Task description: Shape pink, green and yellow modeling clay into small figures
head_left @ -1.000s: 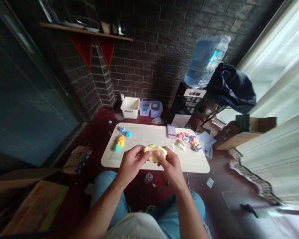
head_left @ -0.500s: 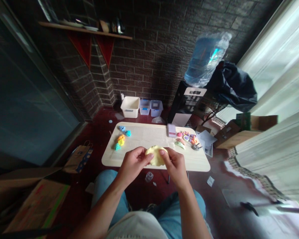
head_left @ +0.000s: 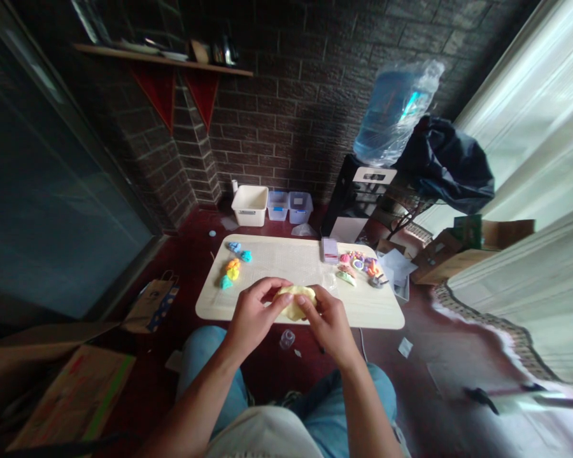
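A flattened, pale yellow piece of modelling clay [head_left: 296, 308] is held in the air over the front edge of the low table [head_left: 277, 254]. My left hand [head_left: 260, 308] pinches its left side, thumb on the near face and fingers behind. On the right side my right hand [head_left: 328, 318] grips it the same way, its thumb pressed near the middle. Both sets of fingertips are partly hidden behind the clay. Lumps of blue, orange, yellow and teal clay [head_left: 232, 270] lie at the table's left. Several small coloured clay shapes [head_left: 358, 264] sit at the right.
Beside the clay shapes lies a flat, clear-lidded box [head_left: 330, 250]. Behind the table stand a white bin [head_left: 251, 207], two clear bins [head_left: 300, 208] and a water dispenser [head_left: 358, 197]. A clear plastic cup [head_left: 287, 339] is on the floor by my knees. Cardboard boxes [head_left: 71, 401] flank me.
My thumbs have moved closer together on the clay, and my right hand has shifted slightly left. The clay looks tilted and less of its round face shows.
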### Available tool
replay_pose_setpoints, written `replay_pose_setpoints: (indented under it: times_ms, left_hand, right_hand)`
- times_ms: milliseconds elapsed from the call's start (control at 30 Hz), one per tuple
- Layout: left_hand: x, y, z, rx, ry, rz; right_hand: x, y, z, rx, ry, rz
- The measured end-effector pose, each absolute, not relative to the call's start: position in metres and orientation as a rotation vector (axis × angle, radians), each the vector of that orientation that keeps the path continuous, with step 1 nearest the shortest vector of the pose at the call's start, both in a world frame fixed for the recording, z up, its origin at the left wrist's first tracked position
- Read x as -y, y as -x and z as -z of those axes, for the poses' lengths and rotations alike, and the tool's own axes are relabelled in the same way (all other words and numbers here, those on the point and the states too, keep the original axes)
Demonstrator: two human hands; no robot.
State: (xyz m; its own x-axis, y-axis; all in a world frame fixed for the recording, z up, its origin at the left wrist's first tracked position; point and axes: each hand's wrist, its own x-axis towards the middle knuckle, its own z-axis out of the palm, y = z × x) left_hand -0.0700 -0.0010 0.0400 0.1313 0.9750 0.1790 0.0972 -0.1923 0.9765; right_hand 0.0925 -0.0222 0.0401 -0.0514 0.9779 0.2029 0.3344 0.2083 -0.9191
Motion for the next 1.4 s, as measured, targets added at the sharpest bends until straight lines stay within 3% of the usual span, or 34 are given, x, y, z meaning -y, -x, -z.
replay_pose_setpoints:
  times_ms: [500, 767, 1067, 1400]
  left_hand:
    - [0.006, 0.07, -0.045, -1.026, -1.606, -1.037]
    - [0.002, 0.066, -0.041, -1.045, -1.293, -1.186]
    - [-0.002, 0.066, -0.035, -0.973, -1.162, -1.183]
    - [0.005, 0.07, -0.042, -0.977, -1.539, -1.106]
  right_hand:
    - [0.025, -0.1, -0.049, 1.726, 1.303, -0.694]
    - [0.022, -0.088, -0.035, 1.458, 1.258, -0.889]
    - [0.024, -0.084, -0.037, 1.512, 1.287, -0.835]
    - [0.023, -0.092, -0.041, 1.763, 1.288, -0.582]
